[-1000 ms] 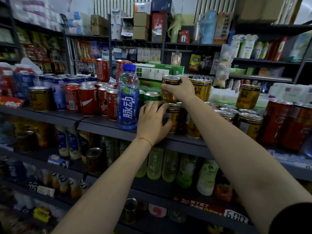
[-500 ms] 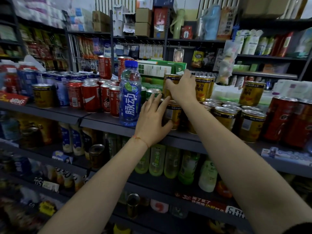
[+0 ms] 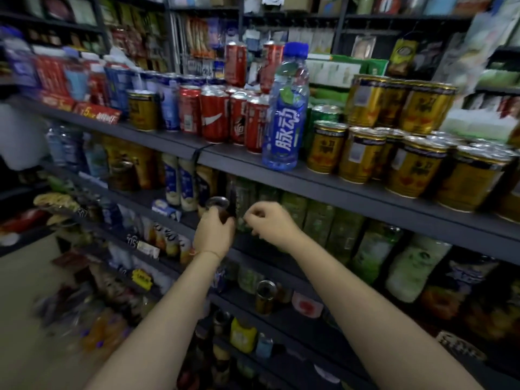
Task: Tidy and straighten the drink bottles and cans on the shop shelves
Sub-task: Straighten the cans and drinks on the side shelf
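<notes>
While the blue bottle (image 3: pixel 287 108) stood upright on the upper shelf (image 3: pixel 351 192) among the cans, the left hand (image 3: pixel 214 235) gripped a dark can (image 3: pixel 218 206) on the shelf below. The right hand (image 3: pixel 270 220) hovered just beside it, fingers curled on nothing.

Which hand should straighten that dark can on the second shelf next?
Left. The left hand already grips the dark can at the shelf edge; the right hand sits beside it by the green bottles, apparently holding nothing.

Blue bottle (image 3: pixel 287 114) label: "脉动". Red shelf-edge tag (image 3: pixel 97 113): "5", rest blurred.
</notes>
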Available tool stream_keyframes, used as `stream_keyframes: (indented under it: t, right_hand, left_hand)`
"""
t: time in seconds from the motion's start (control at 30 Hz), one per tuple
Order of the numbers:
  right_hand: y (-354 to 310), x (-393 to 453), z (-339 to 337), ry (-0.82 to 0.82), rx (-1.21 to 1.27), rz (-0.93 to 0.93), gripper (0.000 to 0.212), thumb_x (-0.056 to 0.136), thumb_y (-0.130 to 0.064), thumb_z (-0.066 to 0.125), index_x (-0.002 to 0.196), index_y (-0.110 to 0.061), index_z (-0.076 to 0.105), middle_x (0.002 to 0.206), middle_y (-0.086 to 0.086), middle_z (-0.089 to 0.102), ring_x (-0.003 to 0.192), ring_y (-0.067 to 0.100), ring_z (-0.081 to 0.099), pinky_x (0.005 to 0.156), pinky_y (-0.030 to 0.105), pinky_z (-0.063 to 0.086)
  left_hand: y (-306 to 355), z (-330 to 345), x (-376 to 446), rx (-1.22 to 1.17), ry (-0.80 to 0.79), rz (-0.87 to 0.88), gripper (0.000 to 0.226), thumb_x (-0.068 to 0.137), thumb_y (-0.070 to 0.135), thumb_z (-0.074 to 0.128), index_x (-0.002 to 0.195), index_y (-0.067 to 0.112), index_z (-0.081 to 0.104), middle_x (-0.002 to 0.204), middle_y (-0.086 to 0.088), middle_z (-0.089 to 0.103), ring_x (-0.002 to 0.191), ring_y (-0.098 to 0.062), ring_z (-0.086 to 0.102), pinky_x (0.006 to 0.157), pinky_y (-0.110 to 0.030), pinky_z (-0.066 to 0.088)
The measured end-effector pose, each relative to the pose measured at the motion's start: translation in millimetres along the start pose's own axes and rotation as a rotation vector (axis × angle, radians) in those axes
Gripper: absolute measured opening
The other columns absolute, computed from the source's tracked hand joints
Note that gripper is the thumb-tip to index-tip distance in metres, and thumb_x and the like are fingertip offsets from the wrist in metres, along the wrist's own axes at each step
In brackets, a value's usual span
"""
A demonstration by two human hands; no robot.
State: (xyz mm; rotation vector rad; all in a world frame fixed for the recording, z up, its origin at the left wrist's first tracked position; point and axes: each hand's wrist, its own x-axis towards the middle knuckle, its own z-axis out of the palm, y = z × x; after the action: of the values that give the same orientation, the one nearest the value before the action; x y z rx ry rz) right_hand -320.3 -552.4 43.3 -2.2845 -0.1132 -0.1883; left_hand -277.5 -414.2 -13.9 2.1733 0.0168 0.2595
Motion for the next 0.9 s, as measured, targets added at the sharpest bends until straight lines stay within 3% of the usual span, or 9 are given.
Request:
stream_keyframes:
  t: [0.13,0.27,0.37,0.43,0.57,0.7,0.83,0.9]
  right_hand:
    - [31.3,28.9,42.9,-0.092,0.062,0.222,0.038,0.095,-0.017,0.057,0.132,-0.014,0.057,0.126,0.006,0.064,0.105,0.019,0.060,0.084,0.028,0.049]
    - [38.4,44.4,65.5,-0.151,0.225,0.321,0.059,0.097,-0.003,0.046,0.153,-0.016,0.032,0.155,0.005,0.040,0.138,0.022,0.043,0.109,0.029,0.038]
    - [41.3,49.4,75.4,-0.178,0.331,0.338,0.067,0.095,0.006,0.043,0.156,-0.016,0.026,0.159,0.005,0.033,0.144,0.022,0.034,0.116,0.031,0.032]
    - [43.8,52.8,80.7,-0.193,0.348,0.340,0.070,0.094,0.008,0.043,0.156,-0.019,0.025,0.161,0.005,0.030,0.145,0.022,0.032,0.119,0.039,0.031]
    - [44.8,55.5,82.9,-0.182,0.382,0.322,0.070,0.094,0.006,0.046,0.157,-0.019,0.025,0.160,0.004,0.030,0.143,0.021,0.036,0.118,0.039,0.033]
    - [41.9,52.3,77.1,-0.154,0.400,0.287,0.067,0.096,0.000,0.050,0.156,-0.022,0.028,0.159,0.002,0.034,0.137,0.018,0.042,0.111,0.036,0.041]
    - [31.6,45.7,61.4,-0.097,0.442,0.200,0.070,0.092,0.000,0.058,0.153,-0.021,0.031,0.152,0.000,0.040,0.136,0.017,0.042,0.107,0.029,0.039]
    - [26.0,39.9,53.3,-0.107,0.449,0.157,0.075,0.087,-0.009,0.069,0.151,-0.024,0.034,0.143,-0.006,0.046,0.132,0.013,0.046,0.109,0.032,0.042]
  left_hand:
    - [-29.0,4.2,23.1,-0.184,-0.035,-0.107,0.048,0.079,0.031,0.064,0.122,0.013,0.053,0.119,-0.013,0.060,0.108,-0.033,0.060,0.093,-0.045,0.052]
    - [-41.1,6.7,37.1,-0.252,-0.061,-0.104,0.054,0.084,0.012,0.068,0.133,0.009,0.048,0.126,-0.015,0.059,0.116,-0.031,0.056,0.094,-0.032,0.044]
    - [-44.3,12.2,49.7,-0.267,-0.075,-0.094,0.060,0.087,0.013,0.069,0.140,0.011,0.042,0.132,-0.012,0.057,0.121,-0.029,0.054,0.092,-0.029,0.041]
    - [-45.3,15.7,59.1,-0.293,-0.074,-0.108,0.065,0.086,0.016,0.072,0.142,0.013,0.041,0.137,-0.010,0.055,0.125,-0.028,0.053,0.099,-0.034,0.043]
    - [-46.4,21.3,69.5,-0.271,-0.081,-0.152,0.077,0.081,0.023,0.078,0.146,0.017,0.037,0.140,-0.009,0.055,0.128,-0.030,0.052,0.105,-0.041,0.044]
    - [-50.2,17.4,68.7,-0.273,-0.016,-0.140,0.065,0.076,0.024,0.084,0.133,0.018,0.053,0.128,-0.007,0.064,0.119,-0.027,0.059,0.099,-0.035,0.047]
    - [-49.8,5.4,48.5,-0.484,0.027,-0.093,0.066,0.061,0.038,0.088,0.120,0.020,0.062,0.112,0.000,0.070,0.106,-0.019,0.065,0.094,-0.039,0.053]
    - [-41.5,-1.5,35.7,-0.639,-0.028,-0.113,0.061,0.063,0.039,0.087,0.116,0.024,0.061,0.111,0.000,0.069,0.104,-0.018,0.066,0.092,-0.040,0.055]
